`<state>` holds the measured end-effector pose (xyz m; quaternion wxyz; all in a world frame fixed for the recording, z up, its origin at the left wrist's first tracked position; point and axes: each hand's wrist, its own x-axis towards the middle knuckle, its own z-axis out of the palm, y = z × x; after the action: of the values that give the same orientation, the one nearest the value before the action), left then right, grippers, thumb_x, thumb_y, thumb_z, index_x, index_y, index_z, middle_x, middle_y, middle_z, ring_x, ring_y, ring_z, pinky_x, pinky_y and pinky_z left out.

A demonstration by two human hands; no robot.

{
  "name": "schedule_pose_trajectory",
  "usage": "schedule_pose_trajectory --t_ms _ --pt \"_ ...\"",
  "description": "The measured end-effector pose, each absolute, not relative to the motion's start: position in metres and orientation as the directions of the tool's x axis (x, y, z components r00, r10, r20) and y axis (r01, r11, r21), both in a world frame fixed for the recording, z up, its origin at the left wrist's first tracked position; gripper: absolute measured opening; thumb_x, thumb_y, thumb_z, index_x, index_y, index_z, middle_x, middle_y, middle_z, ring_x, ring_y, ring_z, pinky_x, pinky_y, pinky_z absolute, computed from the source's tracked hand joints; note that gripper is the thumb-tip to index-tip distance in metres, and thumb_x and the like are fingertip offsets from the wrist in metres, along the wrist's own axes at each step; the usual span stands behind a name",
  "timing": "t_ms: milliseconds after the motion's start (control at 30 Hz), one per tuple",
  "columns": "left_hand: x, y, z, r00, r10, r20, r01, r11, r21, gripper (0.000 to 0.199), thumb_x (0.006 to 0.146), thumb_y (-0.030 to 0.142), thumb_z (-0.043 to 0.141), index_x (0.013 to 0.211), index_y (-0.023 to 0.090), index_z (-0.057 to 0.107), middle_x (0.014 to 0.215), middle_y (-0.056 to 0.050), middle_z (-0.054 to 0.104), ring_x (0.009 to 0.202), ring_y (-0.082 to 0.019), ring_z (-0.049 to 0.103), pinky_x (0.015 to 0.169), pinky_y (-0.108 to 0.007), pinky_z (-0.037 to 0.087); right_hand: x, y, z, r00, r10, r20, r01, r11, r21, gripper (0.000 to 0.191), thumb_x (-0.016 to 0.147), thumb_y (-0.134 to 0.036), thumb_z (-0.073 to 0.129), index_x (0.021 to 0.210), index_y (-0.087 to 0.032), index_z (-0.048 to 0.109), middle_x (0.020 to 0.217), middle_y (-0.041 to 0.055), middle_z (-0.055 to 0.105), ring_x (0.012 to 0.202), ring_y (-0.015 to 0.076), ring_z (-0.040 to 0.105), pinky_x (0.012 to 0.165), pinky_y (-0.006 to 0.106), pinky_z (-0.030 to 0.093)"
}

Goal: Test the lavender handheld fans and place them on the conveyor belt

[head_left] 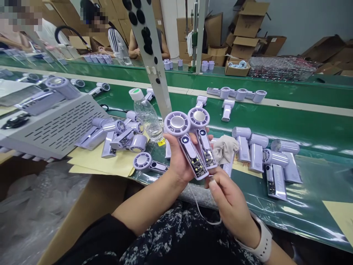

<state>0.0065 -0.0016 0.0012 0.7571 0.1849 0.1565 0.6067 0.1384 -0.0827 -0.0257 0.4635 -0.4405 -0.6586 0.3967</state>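
Note:
Two purple handheld fans lie side by side in my left hand (180,162), whose fingers wrap round them from behind. The left fan (190,147) and the right fan (204,141) both show lit number displays and bare circuit boards low on their handles. My right hand (226,191) is at the bottom ends of the handles, its thumb and fingers pinched together. What it pinches is too small to tell; a white cable (197,206) hangs below the fans and loops toward that hand. A crumpled grey cloth (225,149) lies just behind.
More fans (275,173) stand on the green table at the right, and several (117,134) lie on yellow paper at the left. A plastic bottle (147,116), a metal post (154,55) and a vented metal box (63,125) stand nearby. People sit across the table.

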Motion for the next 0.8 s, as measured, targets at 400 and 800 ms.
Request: schedule_pose_trajectory --t_ms 400,800 --pt "0.016 -0.01 -0.019 0.192 0.958 0.212 -0.717 -0.011 0.697 0.074 0.057 0.096 0.065 0.063 0.021 0.062 0.111 -0.012 0.073 0.107 -0.035 0.069 0.084 -0.046 0.06 0.127 -0.091 -0.038 -0.012 0.993 -0.117 -0.151 -0.118 -0.981 0.047 0.1 -0.06 0.057 0.072 -0.023 0.048 0.049 -0.0068 0.046 0.043 0.012 0.049 0.046 0.024 0.039" --pt "0.002 -0.008 -0.018 0.506 0.857 0.101 -0.481 0.183 0.857 0.055 0.053 0.046 0.098 0.096 0.021 0.075 0.097 -0.01 0.075 0.103 -0.035 0.071 0.09 -0.048 0.059 0.195 -0.081 -0.03 0.173 0.967 0.188 0.205 0.151 -0.967 0.043 0.095 -0.051 0.068 0.13 -0.028 0.062 0.152 0.0117 0.053 0.143 0.0334 0.045 0.119 0.056 0.036"
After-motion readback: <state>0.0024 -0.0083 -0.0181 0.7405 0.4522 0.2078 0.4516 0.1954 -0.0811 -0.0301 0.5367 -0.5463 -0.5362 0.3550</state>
